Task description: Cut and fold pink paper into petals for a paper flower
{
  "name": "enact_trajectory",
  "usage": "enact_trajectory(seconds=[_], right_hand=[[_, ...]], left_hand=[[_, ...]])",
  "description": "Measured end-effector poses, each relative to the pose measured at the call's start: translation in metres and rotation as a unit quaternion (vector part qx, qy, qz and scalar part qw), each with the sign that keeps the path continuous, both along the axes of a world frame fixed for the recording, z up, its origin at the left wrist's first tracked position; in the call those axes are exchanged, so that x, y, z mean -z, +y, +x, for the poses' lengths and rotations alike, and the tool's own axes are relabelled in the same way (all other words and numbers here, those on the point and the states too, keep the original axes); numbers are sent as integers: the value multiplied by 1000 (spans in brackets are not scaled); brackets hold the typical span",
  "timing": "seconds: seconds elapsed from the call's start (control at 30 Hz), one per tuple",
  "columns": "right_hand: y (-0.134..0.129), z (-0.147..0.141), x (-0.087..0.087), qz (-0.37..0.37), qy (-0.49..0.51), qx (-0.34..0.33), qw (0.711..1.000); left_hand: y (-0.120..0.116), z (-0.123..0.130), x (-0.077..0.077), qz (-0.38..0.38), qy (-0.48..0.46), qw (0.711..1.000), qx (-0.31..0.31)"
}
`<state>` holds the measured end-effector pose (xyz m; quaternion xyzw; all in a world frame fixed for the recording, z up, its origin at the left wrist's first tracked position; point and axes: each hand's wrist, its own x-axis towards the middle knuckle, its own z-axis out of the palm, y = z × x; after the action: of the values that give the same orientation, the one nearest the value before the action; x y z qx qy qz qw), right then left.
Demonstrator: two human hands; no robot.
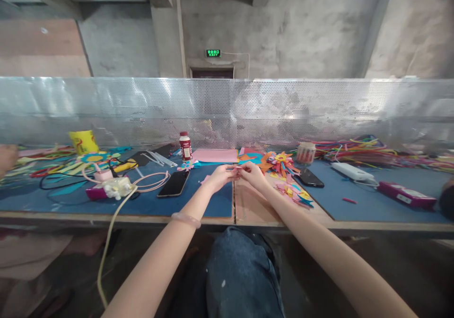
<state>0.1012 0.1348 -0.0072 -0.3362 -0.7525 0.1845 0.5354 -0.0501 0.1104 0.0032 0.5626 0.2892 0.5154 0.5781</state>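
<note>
Above the front part of the table, my left hand (222, 176) and my right hand (250, 174) meet at the fingertips. The fingers of both are pinched together around something too small to make out. Pink paper sheets (216, 156) lie just behind my hands. Right of my right hand are an orange paper flower (280, 159) and a pile of small pink, yellow and blue paper pieces (294, 193). A black phone (173, 183) rests to the left of my left hand.
A red-capped bottle (185, 146), a yellow container (84, 142) and a power strip with cables (117, 188) stand or lie leftward. Rightward are another phone (311, 178), a striped cup (306, 153), a magenta box (406, 195) and colourful strips (365, 150). Another person's hand (7, 159) shows far left.
</note>
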Motion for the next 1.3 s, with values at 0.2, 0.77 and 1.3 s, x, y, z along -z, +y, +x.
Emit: enact_trajectory(seconds=[0.2, 0.77, 1.3], right_hand=[[-2, 0, -3, -16, 10, -2, 1000], [-9, -2, -7, -78, 37, -48, 995], [-11, -4, -6, -55, 47, -21, 997]], left_hand=[[-1, -2, 1, -12, 79, 997, -5], [-6, 2, -3, 3, 107, 994, -8], [-5, -1, -4, 9, 88, 996, -14]])
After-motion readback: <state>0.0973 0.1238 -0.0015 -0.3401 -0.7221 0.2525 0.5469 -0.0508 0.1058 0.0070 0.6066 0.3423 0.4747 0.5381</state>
